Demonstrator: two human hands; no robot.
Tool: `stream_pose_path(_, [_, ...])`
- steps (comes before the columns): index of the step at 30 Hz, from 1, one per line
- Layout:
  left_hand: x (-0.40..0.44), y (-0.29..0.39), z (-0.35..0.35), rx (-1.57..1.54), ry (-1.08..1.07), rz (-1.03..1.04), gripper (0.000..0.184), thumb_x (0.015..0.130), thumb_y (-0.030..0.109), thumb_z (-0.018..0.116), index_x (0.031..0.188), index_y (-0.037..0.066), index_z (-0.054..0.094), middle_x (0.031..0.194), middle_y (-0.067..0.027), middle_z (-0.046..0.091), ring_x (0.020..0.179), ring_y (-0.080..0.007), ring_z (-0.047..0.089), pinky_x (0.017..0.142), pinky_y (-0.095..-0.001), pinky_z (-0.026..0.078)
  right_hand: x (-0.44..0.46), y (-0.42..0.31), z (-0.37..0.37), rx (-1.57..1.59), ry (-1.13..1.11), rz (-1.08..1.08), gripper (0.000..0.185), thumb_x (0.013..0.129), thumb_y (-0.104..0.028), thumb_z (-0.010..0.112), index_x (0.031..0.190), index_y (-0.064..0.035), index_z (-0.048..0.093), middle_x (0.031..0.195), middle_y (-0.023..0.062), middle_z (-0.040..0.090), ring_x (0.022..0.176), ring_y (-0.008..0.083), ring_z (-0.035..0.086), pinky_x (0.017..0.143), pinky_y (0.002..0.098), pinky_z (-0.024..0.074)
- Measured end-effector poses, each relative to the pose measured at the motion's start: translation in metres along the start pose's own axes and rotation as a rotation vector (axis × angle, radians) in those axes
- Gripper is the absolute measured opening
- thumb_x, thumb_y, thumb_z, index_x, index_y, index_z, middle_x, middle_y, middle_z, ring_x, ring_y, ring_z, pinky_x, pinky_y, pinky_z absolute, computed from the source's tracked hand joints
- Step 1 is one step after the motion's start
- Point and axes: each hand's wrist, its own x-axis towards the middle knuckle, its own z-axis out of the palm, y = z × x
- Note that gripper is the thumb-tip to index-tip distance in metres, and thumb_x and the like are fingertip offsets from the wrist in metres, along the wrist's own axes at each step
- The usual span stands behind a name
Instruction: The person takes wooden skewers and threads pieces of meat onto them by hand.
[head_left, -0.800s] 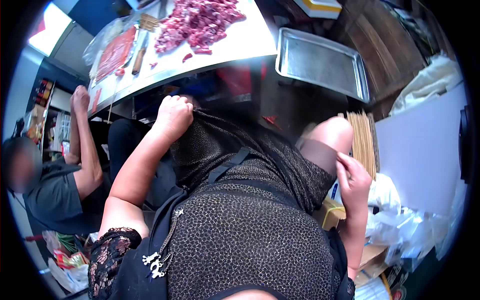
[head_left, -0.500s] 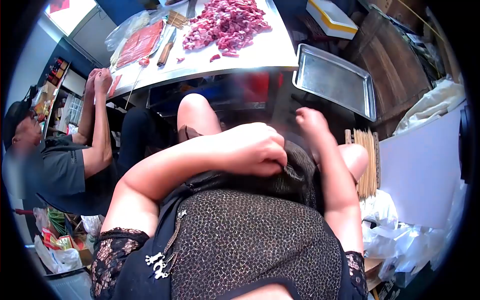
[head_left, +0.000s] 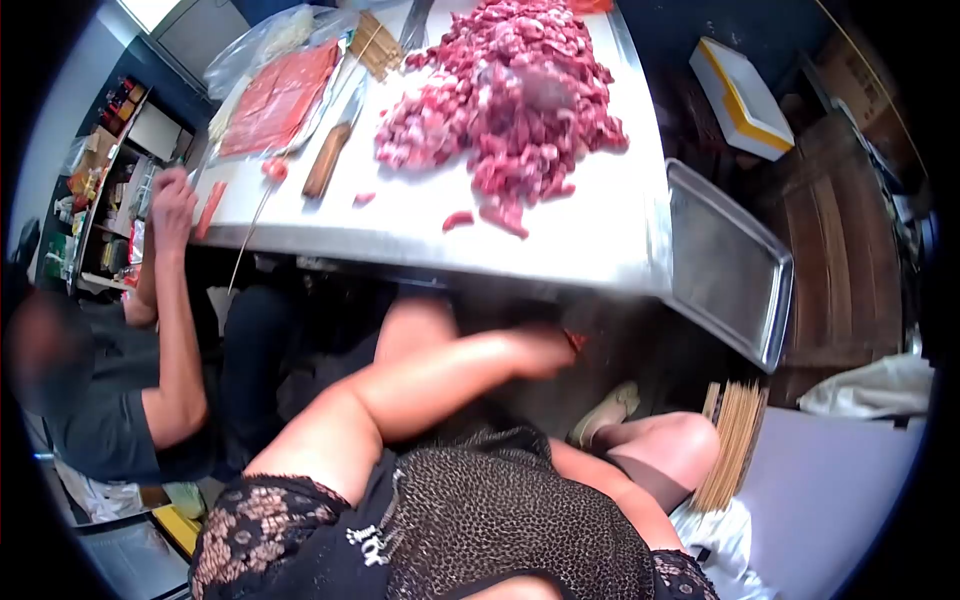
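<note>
Smeared by motion, my left hand (head_left: 545, 350) reaches out below the table's front edge, and whether its fingers hold anything does not show. A small red thing (head_left: 575, 341) appears beside its fingertips. My right forearm angles in toward my lap, where its hand is hidden behind the dark patterned dress (head_left: 500, 500). On the white-topped table (head_left: 570, 238) lies a big heap of cut raw meat (head_left: 530, 110). Left of it are a wooden-handled knife (head_left: 328, 160), a bundle of skewers (head_left: 377, 45) and flat red slabs (head_left: 283, 95) on plastic.
At the left, another person (head_left: 100, 380) sits with hands raised by the table corner. A metal tray (head_left: 730, 265) is right of the table, with a white-and-yellow box (head_left: 742, 98) behind it. Many thin sticks (head_left: 732, 445) stand beside my right knee.
The table and meat look nearer and lower in view. My left hand has moved away from the dress it gripped and outward. My right hand has gone out of sight.
</note>
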Motion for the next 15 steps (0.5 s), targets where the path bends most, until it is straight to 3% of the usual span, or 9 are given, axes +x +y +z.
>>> stream_pose_path(2, [0.011,-0.024,0.001,-0.118,0.114,0.178,0.037,0.084,0.023,0.056,0.119,0.011,0.056,0.103,-0.0184,0.061,0.099,-0.0347,0.057,0.085,-0.0448,0.045,0.017,-0.004,-0.009,0.001,-0.028,-0.006,0.029,0.082,-0.018,0.053,0.106,-0.0059,0.064,0.111,0.0171,0.061,0.104,0.0300,0.059,0.089,0.0376,0.0460])
stream_pose_path(3, [0.012,-0.038,-0.002,-0.163,0.088,0.086,0.044,0.079,0.020,0.059,0.122,0.011,0.054,0.110,-0.0196,0.057,0.108,-0.0345,0.052,0.093,-0.0458,0.041,0.026,-0.006,-0.012,0.001,-0.034,-0.009,0.029,0.082,-0.018,0.053,0.106,-0.0059,0.064,0.111,0.0170,0.061,0.104,0.0298,0.058,0.090,0.0375,0.0460])
stream_pose_path(5, [0.004,-0.067,0.000,0.073,0.398,-0.002,0.053,0.074,0.020,0.060,0.125,0.010,0.051,0.119,-0.0212,0.053,0.112,-0.0369,0.049,0.098,-0.0468,0.037,0.026,-0.009,-0.013,0.007,-0.040,-0.010,0.029,0.082,-0.018,0.053,0.106,-0.0058,0.064,0.111,0.0168,0.061,0.105,0.0295,0.058,0.090,0.0373,0.0458])
stream_pose_path(6, [-0.002,-0.064,-0.025,0.085,0.404,0.006,0.061,0.070,0.022,0.059,0.128,0.008,0.048,0.128,-0.0214,0.047,0.119,-0.0373,0.045,0.103,-0.0450,0.032,0.024,-0.009,-0.012,0.011,-0.041,-0.010,0.029,0.082,-0.018,0.053,0.106,-0.0058,0.064,0.112,0.0167,0.061,0.105,0.0294,0.058,0.090,0.0373,0.0457])
stream_pose_path(7, [-0.008,-0.068,-0.030,0.065,0.143,-0.096,0.061,0.072,0.026,0.058,0.129,0.007,0.046,0.132,-0.0208,0.044,0.123,-0.0361,0.041,0.105,-0.0441,0.031,0.022,-0.010,-0.010,0.013,-0.034,-0.008,0.029,0.082,-0.018,0.053,0.106,-0.0057,0.064,0.112,0.0167,0.061,0.105,0.0292,0.058,0.090,0.0372,0.0456])
stream_pose_path(8, [-0.015,-0.081,-0.014,0.200,0.261,-0.023,0.056,0.075,0.025,0.059,0.127,0.007,0.048,0.128,-0.0198,0.049,0.122,-0.0339,0.043,0.105,-0.0437,0.031,0.023,-0.014,-0.008,0.012,-0.029,-0.008,0.029,0.082,-0.018,0.053,0.106,-0.0057,0.064,0.112,0.0166,0.061,0.105,0.0290,0.058,0.090,0.0371,0.0455])
stream_pose_path(10, [-0.019,-0.095,-0.002,-0.090,0.062,-0.168,0.049,0.080,0.022,0.060,0.126,0.007,0.049,0.126,-0.0183,0.051,0.120,-0.0324,0.045,0.102,-0.0423,0.035,0.017,-0.016,0.000,0.010,0.004,-0.018,0.029,0.082,-0.018,0.053,0.106,-0.0056,0.064,0.112,0.0164,0.061,0.105,0.0287,0.058,0.090,0.0370,0.0454])
stream_pose_path(13, [-0.019,-0.060,0.003,0.154,0.271,-0.315,0.043,0.082,0.024,0.058,0.122,0.008,0.054,0.118,-0.0192,0.057,0.109,-0.0363,0.054,0.094,-0.0430,0.042,0.018,-0.025,0.013,0.017,0.049,-0.016,0.030,0.082,-0.018,0.052,0.107,-0.0055,0.064,0.113,0.0161,0.061,0.106,0.0283,0.058,0.090,0.0368,0.0451])
stream_pose_path(15, [-0.023,-0.024,-0.006,0.034,0.165,-0.319,0.044,0.082,0.025,0.059,0.123,0.009,0.054,0.113,-0.0187,0.059,0.105,-0.0364,0.056,0.091,-0.0420,0.044,0.012,-0.029,0.022,0.019,0.074,-0.026,0.030,0.082,-0.018,0.052,0.107,-0.0054,0.064,0.113,0.0160,0.061,0.106,0.0280,0.057,0.091,0.0366,0.0449])
